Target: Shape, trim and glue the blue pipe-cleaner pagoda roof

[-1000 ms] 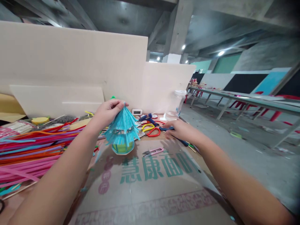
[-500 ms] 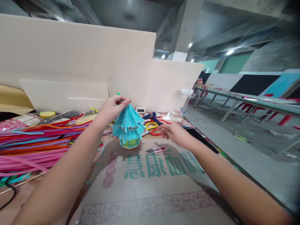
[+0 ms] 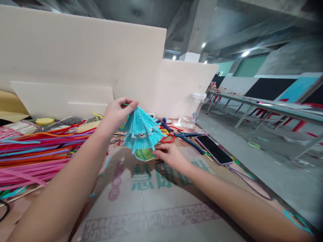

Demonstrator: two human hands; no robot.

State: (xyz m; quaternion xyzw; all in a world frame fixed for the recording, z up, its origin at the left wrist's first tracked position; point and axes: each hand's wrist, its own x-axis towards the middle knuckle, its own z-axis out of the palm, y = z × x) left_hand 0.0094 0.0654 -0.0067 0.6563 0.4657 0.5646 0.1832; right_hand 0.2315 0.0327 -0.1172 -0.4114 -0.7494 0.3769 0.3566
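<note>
A blue two-tiered cone made of pipe cleaners [image 3: 142,129] hangs above the printed cardboard [image 3: 141,215], tilted a little. Its fringe flares outward, and a green round base [image 3: 145,154] shows beneath. My left hand [image 3: 119,112] pinches the cone's top, thumb and fingers closed; the tip is mostly hidden behind them. At the lower right edge of the fringe, my right hand [image 3: 173,156] has thumb and forefinger closed on the rim near the green base. Fingers on the far side are partly out of sight.
Bundles of coloured pipe cleaners [image 3: 37,158] lie at left. Dark-handled pliers [image 3: 190,139], orange-handled scissors [image 3: 168,138] and a phone [image 3: 215,149] with a purple cord lie at right. A clear jar [image 3: 193,111] stands behind them, before white boards [image 3: 83,57].
My right hand has moved left and down to the cone's lower rim. The cone has tilted and shifted slightly right. The pink snips on the cardboard are now hidden.
</note>
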